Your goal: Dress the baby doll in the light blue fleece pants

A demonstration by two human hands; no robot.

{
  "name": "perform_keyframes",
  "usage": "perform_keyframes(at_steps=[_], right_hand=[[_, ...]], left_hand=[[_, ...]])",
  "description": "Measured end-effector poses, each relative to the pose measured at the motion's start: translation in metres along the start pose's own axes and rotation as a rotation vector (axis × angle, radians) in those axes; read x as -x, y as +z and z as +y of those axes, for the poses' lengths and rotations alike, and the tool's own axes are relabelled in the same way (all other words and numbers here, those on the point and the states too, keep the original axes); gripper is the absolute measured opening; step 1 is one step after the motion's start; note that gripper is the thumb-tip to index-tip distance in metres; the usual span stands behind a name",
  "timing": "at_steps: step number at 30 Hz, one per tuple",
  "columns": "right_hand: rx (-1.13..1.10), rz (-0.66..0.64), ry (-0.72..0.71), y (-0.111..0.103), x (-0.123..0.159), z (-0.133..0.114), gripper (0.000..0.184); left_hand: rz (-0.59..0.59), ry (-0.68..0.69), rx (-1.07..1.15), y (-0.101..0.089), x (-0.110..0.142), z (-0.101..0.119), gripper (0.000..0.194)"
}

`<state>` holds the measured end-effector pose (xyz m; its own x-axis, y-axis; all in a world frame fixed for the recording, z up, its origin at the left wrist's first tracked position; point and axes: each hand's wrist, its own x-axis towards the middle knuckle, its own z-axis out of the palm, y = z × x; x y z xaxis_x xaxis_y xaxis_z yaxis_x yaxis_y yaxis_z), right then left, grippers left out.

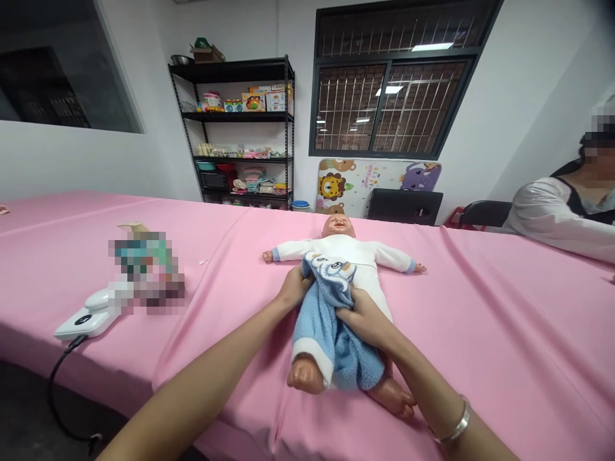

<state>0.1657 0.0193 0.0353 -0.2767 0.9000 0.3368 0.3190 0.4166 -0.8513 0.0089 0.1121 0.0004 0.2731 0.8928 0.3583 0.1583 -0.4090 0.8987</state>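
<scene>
A baby doll in a white top lies on its back on the pink tablecloth, head away from me, feet near the front edge. Blue fleece trousers with a cartoon patch cover its legs up to the waist. My left hand is closed on the left side of the trousers' waistband. My right hand grips the right side of the blue cloth at the doll's hip. A silver bangle sits on my right wrist.
A white device with a black cable lies at the left beside a blurred object. Another person in a white sleeve sits at the right. A black shelf unit with toys, a barred window and dark chairs stand behind the table.
</scene>
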Motion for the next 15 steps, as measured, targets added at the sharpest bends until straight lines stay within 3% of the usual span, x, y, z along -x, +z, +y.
perform_keyframes(at_steps=[4, 9, 10, 12, 15], right_hand=[[-0.024, -0.031, 0.038, -0.001, 0.001, -0.001, 0.018], [-0.091, 0.013, 0.039, -0.003, 0.000, 0.001, 0.029], [-0.111, 0.032, 0.056, -0.003, -0.001, 0.002, 0.029], [-0.174, 0.077, 0.102, -0.003, -0.001, 0.004, 0.031], [-0.252, 0.166, 0.145, -0.002, -0.002, 0.007, 0.035]], left_hand=[[0.024, -0.067, -0.192, -0.007, -0.001, -0.007, 0.023], [0.409, 0.023, -0.768, -0.022, 0.004, 0.019, 0.026], [0.415, 0.009, -0.773, -0.024, 0.005, 0.024, 0.022], [0.306, -0.028, -0.678, -0.025, 0.005, 0.032, 0.019], [0.092, -0.044, -0.418, -0.023, 0.003, 0.035, 0.035]])
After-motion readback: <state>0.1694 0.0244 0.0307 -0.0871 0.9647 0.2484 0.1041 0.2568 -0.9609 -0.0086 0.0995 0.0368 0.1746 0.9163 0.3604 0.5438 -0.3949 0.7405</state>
